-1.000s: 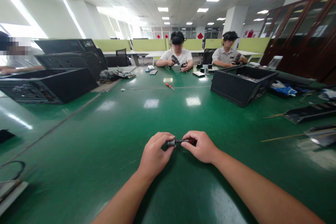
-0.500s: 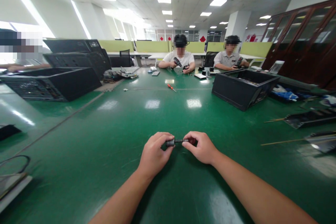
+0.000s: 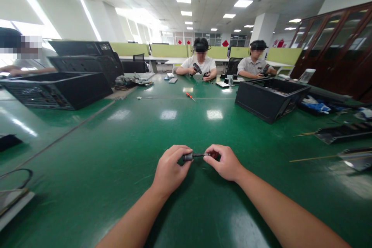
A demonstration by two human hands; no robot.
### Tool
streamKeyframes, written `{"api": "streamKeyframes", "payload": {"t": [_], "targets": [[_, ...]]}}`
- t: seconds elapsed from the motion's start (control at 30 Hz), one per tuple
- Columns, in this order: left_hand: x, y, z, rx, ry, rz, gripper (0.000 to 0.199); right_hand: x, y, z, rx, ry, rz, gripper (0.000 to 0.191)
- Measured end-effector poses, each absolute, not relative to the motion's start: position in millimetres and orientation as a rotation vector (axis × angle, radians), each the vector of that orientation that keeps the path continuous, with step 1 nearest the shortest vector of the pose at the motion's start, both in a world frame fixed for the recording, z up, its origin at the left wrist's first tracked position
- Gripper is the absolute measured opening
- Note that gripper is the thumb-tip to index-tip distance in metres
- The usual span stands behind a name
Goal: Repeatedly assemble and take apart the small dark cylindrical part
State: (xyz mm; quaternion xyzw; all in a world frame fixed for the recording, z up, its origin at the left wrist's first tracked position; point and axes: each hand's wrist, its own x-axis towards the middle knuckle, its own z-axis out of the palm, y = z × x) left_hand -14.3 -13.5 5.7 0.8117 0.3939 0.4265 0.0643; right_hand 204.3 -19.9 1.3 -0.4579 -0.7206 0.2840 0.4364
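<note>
In the head view, my left hand (image 3: pixel 173 167) is closed round a dark cylindrical tool (image 3: pixel 188 157), whose rounded end shows between thumb and fingers. A thin dark shaft (image 3: pixel 199 155) runs from it to the right, roughly level. My right hand (image 3: pixel 225 162) pinches the shaft's far end between thumb and fingertips. Something dark red (image 3: pixel 215 155) shows inside the curl of the right hand, mostly hidden. Both hands are just above the green tabletop (image 3: pixel 162 131).
An orange-handled screwdriver (image 3: pixel 190 96) lies ahead. Black computer cases stand at right (image 3: pixel 255 100) and left (image 3: pixel 87 91). Metal parts with thin rods (image 3: pixel 345 131) lie on the right. Two people sit opposite, one holding a power drill (image 3: pixel 197 68); another person sits at far left.
My right hand has shifted slightly to the right, and a little more of the shaft shows between the hands. My left hand is nearly still.
</note>
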Motion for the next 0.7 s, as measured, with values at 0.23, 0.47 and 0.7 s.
{"api": "streamKeyframes", "payload": {"t": [0.23,0.47,0.7], "targets": [[-14.5,-12.5,4.3,2.454,1.165,1.313,0.016,206.5,-19.4,0.2,-1.143,-1.802,0.686,0.006],[-14.8,-12.7,4.4,2.441,1.187,1.306,0.018,207.6,-18.6,-1.2,-1.142,-1.801,0.685,0.006],[-14.9,-13.4,5.9,2.413,1.174,1.300,0.017,207.6,-19.4,0.0,-1.141,-1.804,0.655,0.006]]}}
